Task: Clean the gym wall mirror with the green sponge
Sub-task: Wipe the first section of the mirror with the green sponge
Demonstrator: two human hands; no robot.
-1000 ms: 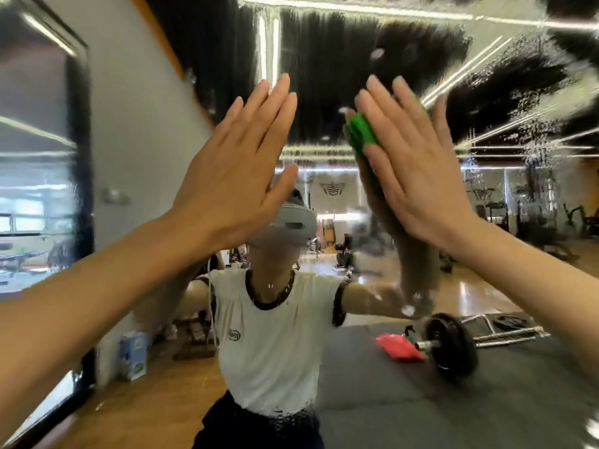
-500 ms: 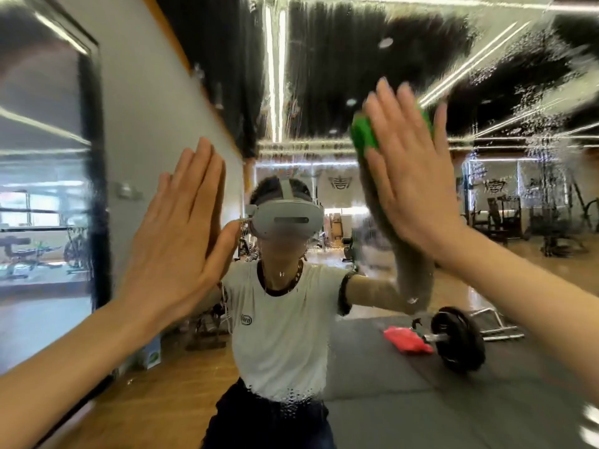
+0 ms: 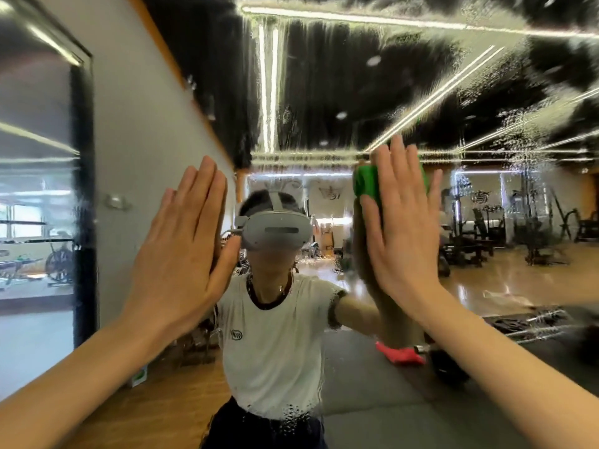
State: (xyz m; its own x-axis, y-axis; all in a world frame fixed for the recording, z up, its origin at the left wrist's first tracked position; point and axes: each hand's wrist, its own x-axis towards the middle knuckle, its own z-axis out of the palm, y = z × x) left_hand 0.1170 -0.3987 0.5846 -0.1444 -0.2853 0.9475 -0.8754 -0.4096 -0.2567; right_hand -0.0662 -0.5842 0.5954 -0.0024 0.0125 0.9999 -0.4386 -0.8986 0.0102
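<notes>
Flat, both hands: right hand (image 3: 400,228) presses green sponge (image 3: 366,182), left hand (image 3: 181,251) on mirror (image 3: 324,92).

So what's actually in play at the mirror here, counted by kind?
Bare hands: 2, the left hand flat against the glass and the right hand pressing the sponge
Green sponge: 1
Wall mirror: 1, streaked with wet foam
Total: 4
</notes>
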